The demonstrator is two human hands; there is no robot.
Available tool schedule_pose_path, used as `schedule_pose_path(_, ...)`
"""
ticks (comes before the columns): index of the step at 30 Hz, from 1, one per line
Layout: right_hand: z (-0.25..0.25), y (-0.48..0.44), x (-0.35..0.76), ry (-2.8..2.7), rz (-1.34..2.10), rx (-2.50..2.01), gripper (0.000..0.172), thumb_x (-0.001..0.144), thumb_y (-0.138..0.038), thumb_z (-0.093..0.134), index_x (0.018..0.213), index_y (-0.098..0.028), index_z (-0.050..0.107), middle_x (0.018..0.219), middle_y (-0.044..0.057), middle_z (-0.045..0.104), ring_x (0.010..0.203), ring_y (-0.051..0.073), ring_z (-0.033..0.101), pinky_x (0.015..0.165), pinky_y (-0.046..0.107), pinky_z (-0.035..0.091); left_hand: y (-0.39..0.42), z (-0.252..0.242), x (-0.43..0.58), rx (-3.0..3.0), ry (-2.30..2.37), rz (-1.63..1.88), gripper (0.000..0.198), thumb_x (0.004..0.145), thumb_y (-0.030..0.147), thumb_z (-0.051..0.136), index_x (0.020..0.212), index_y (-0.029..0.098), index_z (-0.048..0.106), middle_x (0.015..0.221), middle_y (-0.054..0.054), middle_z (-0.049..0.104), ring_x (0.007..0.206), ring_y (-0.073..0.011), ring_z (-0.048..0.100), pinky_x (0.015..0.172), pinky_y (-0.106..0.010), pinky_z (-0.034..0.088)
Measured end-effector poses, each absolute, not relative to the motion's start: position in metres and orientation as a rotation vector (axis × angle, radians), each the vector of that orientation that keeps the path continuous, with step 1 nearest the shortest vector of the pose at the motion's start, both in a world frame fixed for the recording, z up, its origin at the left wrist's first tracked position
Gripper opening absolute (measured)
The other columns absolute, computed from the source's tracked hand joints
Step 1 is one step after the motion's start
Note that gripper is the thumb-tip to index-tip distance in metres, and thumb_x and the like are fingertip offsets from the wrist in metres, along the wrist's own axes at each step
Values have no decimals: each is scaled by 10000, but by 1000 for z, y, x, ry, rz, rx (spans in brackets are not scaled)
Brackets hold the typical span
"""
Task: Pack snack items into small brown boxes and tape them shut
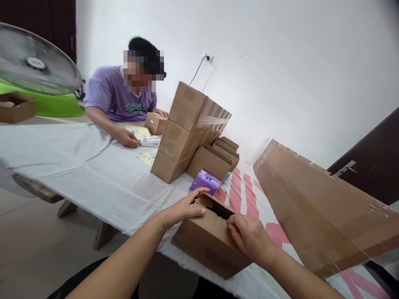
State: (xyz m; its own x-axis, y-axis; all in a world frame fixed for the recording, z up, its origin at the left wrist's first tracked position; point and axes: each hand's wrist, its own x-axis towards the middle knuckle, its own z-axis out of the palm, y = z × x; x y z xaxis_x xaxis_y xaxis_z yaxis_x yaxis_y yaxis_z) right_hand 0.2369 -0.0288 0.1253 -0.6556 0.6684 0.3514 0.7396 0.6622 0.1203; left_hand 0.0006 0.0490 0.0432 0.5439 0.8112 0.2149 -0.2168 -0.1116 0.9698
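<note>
Your forearms (134, 254) reach to a partly open cardboard box (215, 251) at the near edge of the cloth-covered worktop (124, 178). Your left hand (182, 209) holds its left end, thumb and fingers wide apart over the top; your right hand (251, 236) has its fingers narrowed, pinching the flap (215, 222) beside the opening. Just beyond sits a purple pack (205, 182), near stacked cartons (183, 135).
</note>
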Motion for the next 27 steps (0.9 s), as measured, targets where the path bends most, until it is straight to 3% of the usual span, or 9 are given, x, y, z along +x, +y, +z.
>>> schedule_pose_path(3,132,-34,239,-2668,-221,-1121,178,929,-148,411,937,-207,579,860,38,681,712,138,627,623,234,476,49,43,0,1431,540,952,740,710,433,705,1358,290,376,1374,-67,478,1214,-307,461,1020,-436,340)
schedule_pose_path(6,132,-39,235,-2739,-364,-1029,194,938,-130,425,903,-205,600,946,49,690,777,158,632,676,265,486,50,42,1,1441,540,946,743,716,441,702,1362,302,363,1413,-59,438,1232,-308,447,1032,-434,335)
schedule_pose_path(12,126,-34,228,-2802,-590,-953,251,911,-96,409,720,-177,549,725,57,619,683,180,553,614,299,451,53,40,2,1473,550,962,716,726,446,694,1349,299,373,1391,-58,449,1215,-301,460,1020,-431,354)
schedule_pose_path(15,129,-30,231,-2703,-436,-1060,207,888,-99,404,762,-182,546,743,49,608,644,157,540,572,267,442,51,41,2,1466,551,955,715,729,440,694,1351,300,370,1368,-57,476,1210,-295,466,1013,-426,360)
schedule_pose_path(19,136,-32,235,-2697,-224,-1084,159,903,-107,443,878,-196,572,848,42,640,737,148,593,650,250,474,48,43,1,1435,546,945,736,723,440,695,1360,295,357,1377,-61,476,1200,-295,475,993,-420,372)
schedule_pose_path(27,130,-34,228,-2810,-535,-870,250,916,-90,375,755,-191,536,716,55,585,667,176,521,602,289,440,53,38,2,1448,544,956,755,715,453,705,1370,302,361,1336,-58,510,1182,-295,488,981,-414,377)
